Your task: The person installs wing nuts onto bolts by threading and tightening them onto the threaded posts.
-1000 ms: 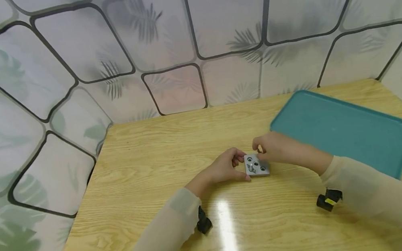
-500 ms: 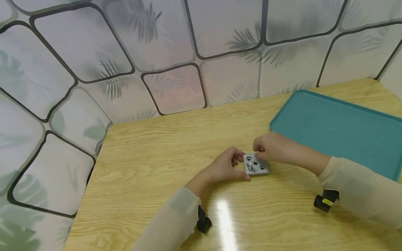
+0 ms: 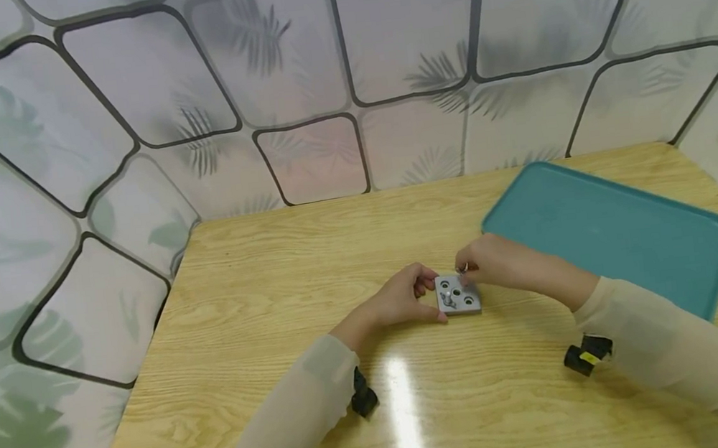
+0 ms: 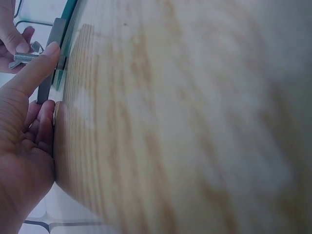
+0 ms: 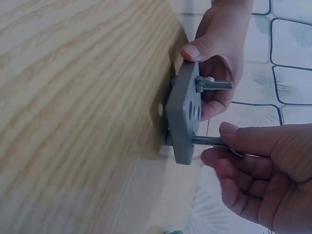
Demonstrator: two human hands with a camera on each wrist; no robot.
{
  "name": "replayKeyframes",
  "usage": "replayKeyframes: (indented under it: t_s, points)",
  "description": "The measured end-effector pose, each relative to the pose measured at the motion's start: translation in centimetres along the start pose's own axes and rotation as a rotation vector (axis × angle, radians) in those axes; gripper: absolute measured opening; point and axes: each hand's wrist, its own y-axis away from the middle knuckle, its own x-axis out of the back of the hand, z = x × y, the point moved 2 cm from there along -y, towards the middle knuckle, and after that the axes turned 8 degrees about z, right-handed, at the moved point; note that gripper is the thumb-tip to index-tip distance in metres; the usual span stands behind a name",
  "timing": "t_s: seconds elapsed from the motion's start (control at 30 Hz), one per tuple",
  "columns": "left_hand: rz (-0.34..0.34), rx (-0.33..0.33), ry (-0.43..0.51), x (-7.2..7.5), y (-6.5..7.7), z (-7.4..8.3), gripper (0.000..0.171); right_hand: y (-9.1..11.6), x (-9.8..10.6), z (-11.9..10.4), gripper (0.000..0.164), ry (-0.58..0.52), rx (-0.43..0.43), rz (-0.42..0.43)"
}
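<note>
A square grey metal plate (image 3: 459,305) with several holes lies low over the table. My left hand (image 3: 401,298) grips its left side, with the thumb on the near edge and the fingers at the far edge. One bolt (image 5: 222,85) stands up from the plate with a wing nut (image 5: 204,83) run down against the surface. A second bolt (image 5: 207,140) rises from another hole. At its free end my right hand (image 3: 499,262) pinches a small wing nut (image 5: 237,152) between thumb and forefinger, mostly hidden by the fingertips.
A teal tray (image 3: 620,235) lies on the wooden table (image 3: 310,257) at the back right, behind the right forearm. A patterned wall covering (image 3: 416,139) rises along the table's back edge. Black cameras (image 3: 364,396) hang at both wrists.
My right fingertips have shifted slightly around the bolt's end, and a little metal shows between them. The left hand and the plate stay almost where they were.
</note>
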Motion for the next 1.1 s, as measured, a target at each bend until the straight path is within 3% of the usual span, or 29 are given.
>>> replayKeyframes:
  t_s: [0.17, 0.4, 0.6, 1.1]
  points:
    - [0.001, -0.006, 0.0, 0.0, 0.0, 0.0, 0.063, -0.3, 0.2, 0.2, 0.004, -0.001, 0.099, -0.027]
    - [-0.003, -0.002, 0.004, 0.0, 0.0, 0.0, 0.063, -0.3, 0.4, 0.7, 0.009, -0.032, 0.111, -0.029]
    - [-0.003, 0.005, 0.005, 0.0, 0.0, -0.1, 0.062, -0.4, 0.7, 0.8, 0.008, -0.016, 0.18, -0.046]
    - [0.001, 0.002, 0.013, -0.1, -0.2, -0.3, 0.062, -1.1, 0.9, 0.7, 0.006, -0.019, 0.193, -0.139]
